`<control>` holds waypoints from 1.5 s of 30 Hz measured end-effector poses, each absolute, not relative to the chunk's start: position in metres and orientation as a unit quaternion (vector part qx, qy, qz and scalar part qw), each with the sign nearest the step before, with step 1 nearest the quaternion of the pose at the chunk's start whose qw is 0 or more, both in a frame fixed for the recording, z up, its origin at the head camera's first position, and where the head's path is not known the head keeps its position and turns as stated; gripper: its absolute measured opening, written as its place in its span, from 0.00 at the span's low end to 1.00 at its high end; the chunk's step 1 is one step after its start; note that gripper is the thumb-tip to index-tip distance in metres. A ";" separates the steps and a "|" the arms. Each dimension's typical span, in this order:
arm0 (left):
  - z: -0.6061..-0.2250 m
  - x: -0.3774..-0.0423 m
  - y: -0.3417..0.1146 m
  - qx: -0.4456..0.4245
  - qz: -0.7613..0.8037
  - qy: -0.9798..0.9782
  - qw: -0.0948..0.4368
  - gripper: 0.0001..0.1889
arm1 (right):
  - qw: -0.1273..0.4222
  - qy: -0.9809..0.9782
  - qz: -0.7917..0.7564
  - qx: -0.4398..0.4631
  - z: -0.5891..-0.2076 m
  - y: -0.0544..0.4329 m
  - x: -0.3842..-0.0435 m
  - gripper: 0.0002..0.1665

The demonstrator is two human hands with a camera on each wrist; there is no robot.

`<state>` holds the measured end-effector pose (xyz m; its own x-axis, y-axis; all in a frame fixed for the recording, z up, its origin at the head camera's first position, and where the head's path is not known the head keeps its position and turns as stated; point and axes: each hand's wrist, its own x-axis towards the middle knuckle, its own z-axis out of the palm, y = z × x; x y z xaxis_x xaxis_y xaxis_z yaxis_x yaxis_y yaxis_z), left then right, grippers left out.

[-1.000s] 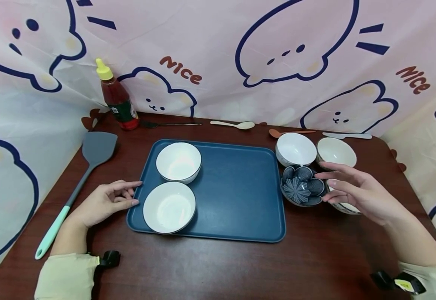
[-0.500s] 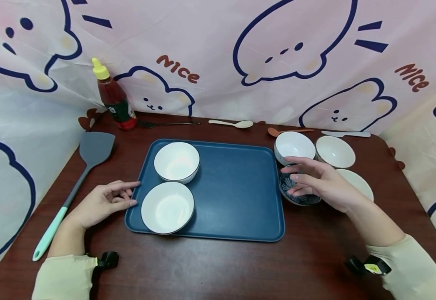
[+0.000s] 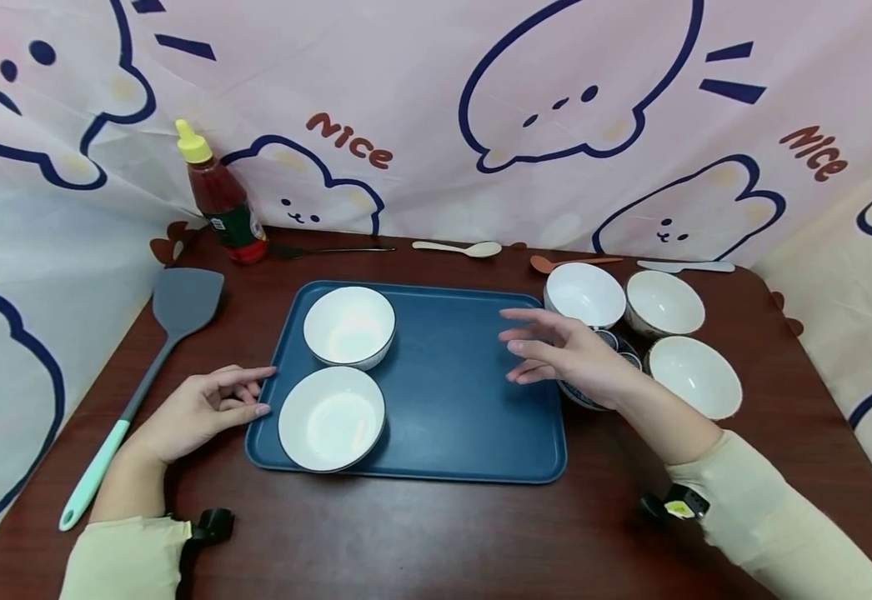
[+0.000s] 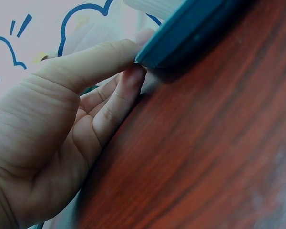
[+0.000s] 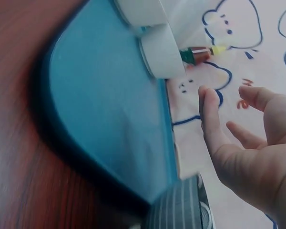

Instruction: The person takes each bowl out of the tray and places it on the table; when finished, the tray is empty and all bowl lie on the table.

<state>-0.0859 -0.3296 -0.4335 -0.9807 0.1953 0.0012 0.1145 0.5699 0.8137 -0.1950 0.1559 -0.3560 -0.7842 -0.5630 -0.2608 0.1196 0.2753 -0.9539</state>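
Note:
My left hand (image 3: 196, 412) is at the left edge of the blue tray (image 3: 466, 400), its thumb and fingers pinching the rim (image 4: 155, 52). Two white bowls stand on the tray's left half, a back bowl (image 3: 349, 325) and a front bowl (image 3: 331, 419). My right hand (image 3: 567, 354) hovers above the tray's right side, fingers spread and holding nothing. Beneath its wrist, a dark blue patterned bowl (image 3: 582, 397) with small dark pieces inside is mostly hidden; in the right wrist view a striped dark bowl (image 5: 174, 207) shows low down.
Right of the tray stand three white bowls: one behind (image 3: 584, 293), another beside it (image 3: 664, 302) and one nearer (image 3: 694, 377). Along the back lie a fork (image 3: 331, 249), a white spoon (image 3: 473, 249), a brown spoon (image 3: 544, 264) and a knife (image 3: 687, 267). A sauce bottle (image 3: 226, 208) and turner (image 3: 173, 325) are left.
My right hand has moved left from the bowls at the right, past the dark bowl, to over the tray with nothing in it. My left hand has stayed at the tray's edge.

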 end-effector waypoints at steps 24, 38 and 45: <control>-0.437 -0.085 -0.336 0.087 0.452 0.887 0.041 0.24 | 0.356 0.699 -0.596 -0.172 -0.373 0.054 -0.225 0.35; -0.438 -0.089 -0.333 0.095 0.451 0.887 0.035 0.24 | 0.390 0.676 -0.604 -0.164 -0.395 0.011 -0.237 0.38; -0.437 -0.088 -0.332 0.096 0.452 0.886 0.037 0.24 | 0.383 0.670 -0.612 -0.172 -0.399 0.001 -0.235 0.42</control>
